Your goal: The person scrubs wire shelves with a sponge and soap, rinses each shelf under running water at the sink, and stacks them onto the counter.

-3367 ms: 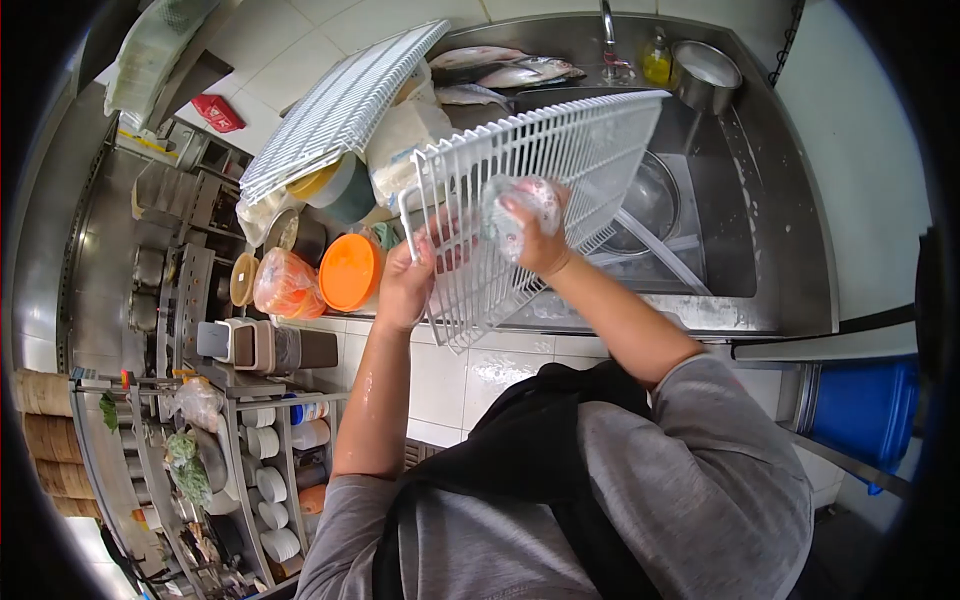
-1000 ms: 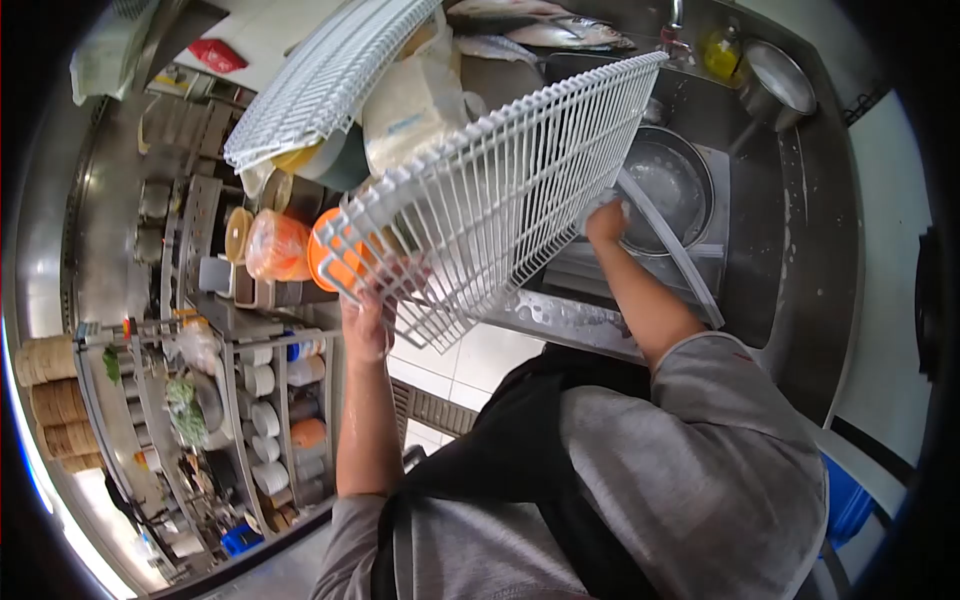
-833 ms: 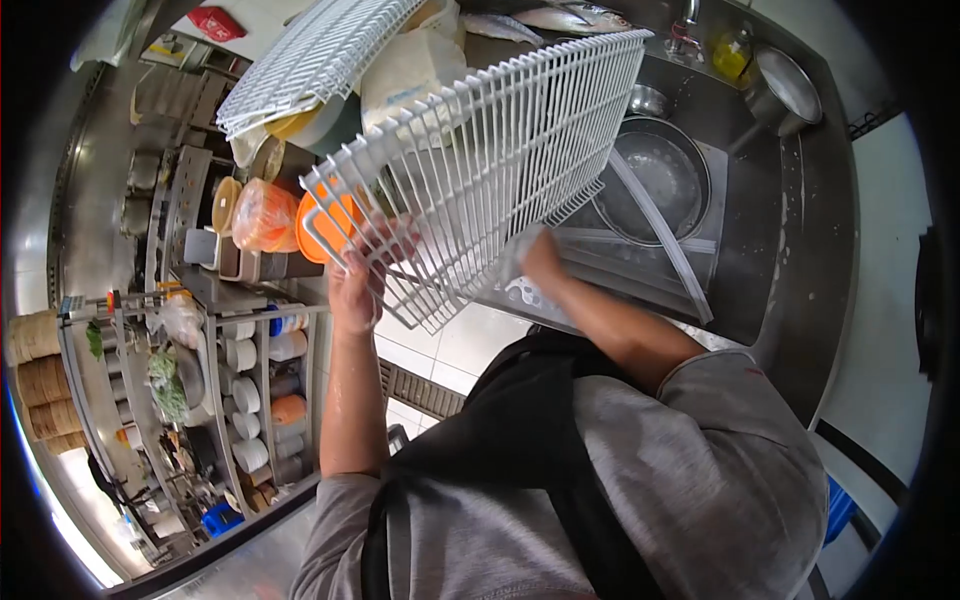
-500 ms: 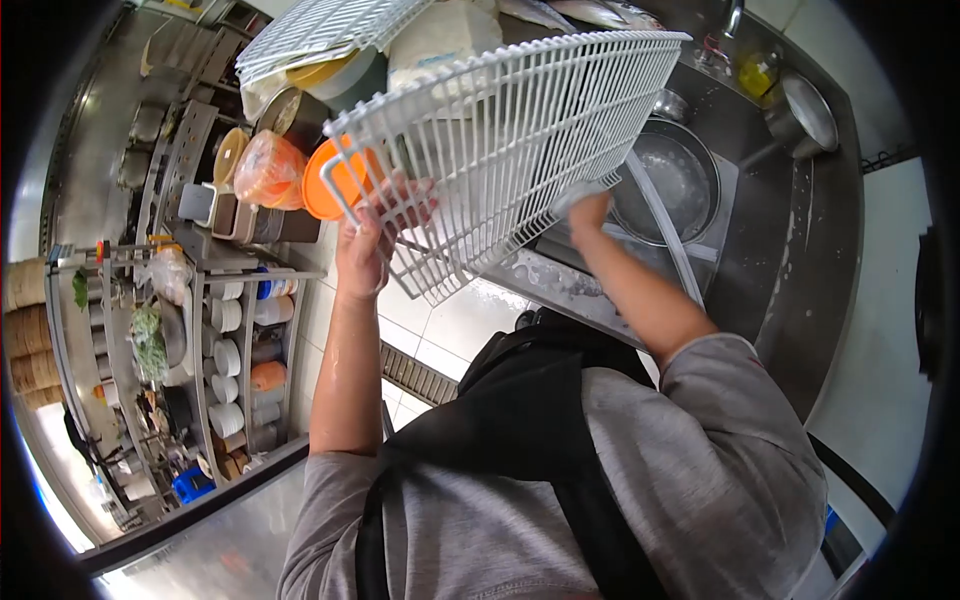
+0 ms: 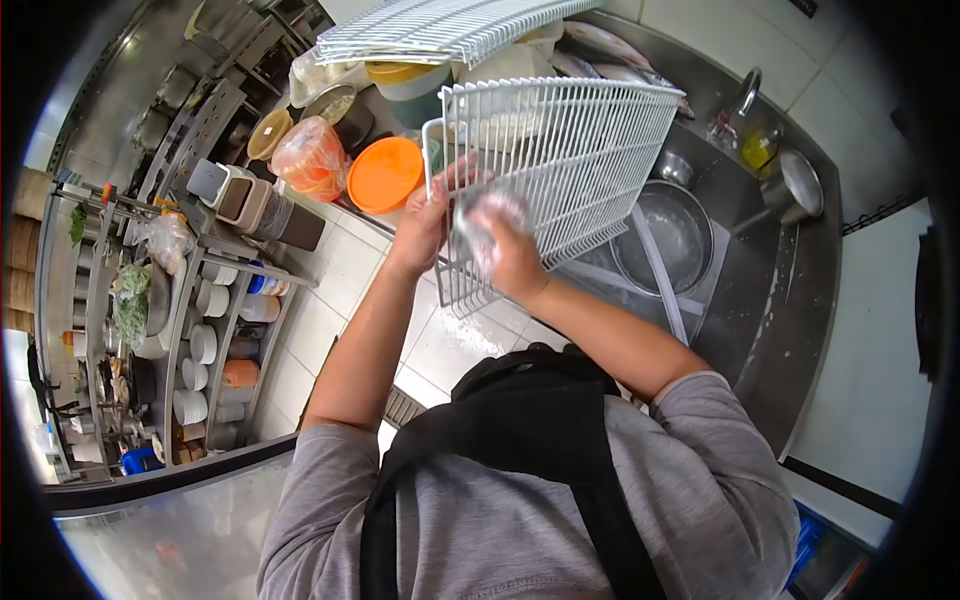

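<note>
A white wire rack [image 5: 590, 150] is tilted up in front of me, partly over the sink. My left hand [image 5: 425, 225] grips its left end, fingers wrapped round the wires near the bent side bar. Close beside it, my right hand [image 5: 512, 258] is closed on a whitish cloth [image 5: 492, 212], blurred by motion, against the near face of the rack. An orange lid [image 5: 386, 176] lies just beyond my left hand. Below the rack's right end, a round metal pan [image 5: 665, 240] sits in the sink with a pale strip across it.
More white racks [image 5: 440, 30] lie at the back above a yellow-lidded tub [image 5: 410, 80]. Whole fish [image 5: 605, 50] rest behind the sink, near a faucet [image 5: 748, 95]. A metal pot [image 5: 800, 185] stands right. Shelves with stacked bowls [image 5: 203, 343] are at left.
My right hand has moved left along the rack with the cloth, from its right part to beside my left hand. The rack and left hand sit further right in view.
</note>
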`<state>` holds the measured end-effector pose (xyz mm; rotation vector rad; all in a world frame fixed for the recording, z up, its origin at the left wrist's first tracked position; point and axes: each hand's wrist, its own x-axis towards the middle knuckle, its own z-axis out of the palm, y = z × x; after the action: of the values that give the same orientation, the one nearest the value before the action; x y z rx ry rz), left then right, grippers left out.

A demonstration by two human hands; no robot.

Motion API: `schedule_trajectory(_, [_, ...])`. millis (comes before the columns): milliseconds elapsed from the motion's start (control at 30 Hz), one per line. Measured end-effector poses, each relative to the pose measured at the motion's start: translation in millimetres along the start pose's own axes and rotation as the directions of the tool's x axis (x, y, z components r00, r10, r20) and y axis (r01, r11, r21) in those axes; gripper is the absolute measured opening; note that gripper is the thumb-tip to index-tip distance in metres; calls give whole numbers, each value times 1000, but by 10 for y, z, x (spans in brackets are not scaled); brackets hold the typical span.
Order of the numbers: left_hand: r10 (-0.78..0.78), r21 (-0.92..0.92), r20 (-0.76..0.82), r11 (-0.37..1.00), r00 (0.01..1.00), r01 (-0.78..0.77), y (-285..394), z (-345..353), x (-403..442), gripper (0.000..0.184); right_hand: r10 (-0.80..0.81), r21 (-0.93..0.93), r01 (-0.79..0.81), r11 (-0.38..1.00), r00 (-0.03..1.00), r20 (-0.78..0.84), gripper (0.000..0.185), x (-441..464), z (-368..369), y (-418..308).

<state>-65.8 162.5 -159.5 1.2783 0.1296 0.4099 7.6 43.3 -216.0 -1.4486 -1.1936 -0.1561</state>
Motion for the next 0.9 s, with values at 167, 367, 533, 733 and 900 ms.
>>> schedule_trajectory(167, [-26,-119,46,992,999,31,-154,-108,-86,51,-321,-296,271,916,937,-135,34,567,-99,-145])
schedule_trajectory(367, [-41,-122,54,991,998,47,-64,-26,-189,57,-341,-442,264,857,934,-103,42,1080,-225,-387])
schedule_trajectory(533, [-33,-139,140,989,990,52,-141,-179,-191,65,-375,-335,409,849,912,164,47,388,1,-137])
schedule_trajectory(733, [-188,-131,55,972,981,193,-229,-295,-192,52,-336,-423,286,860,941,-48,51,808,15,-453])
schedule_trajectory(900, [-125,-306,219,933,968,190,-262,-286,-258,63,-385,-339,339,877,920,-77,51,153,185,-93])
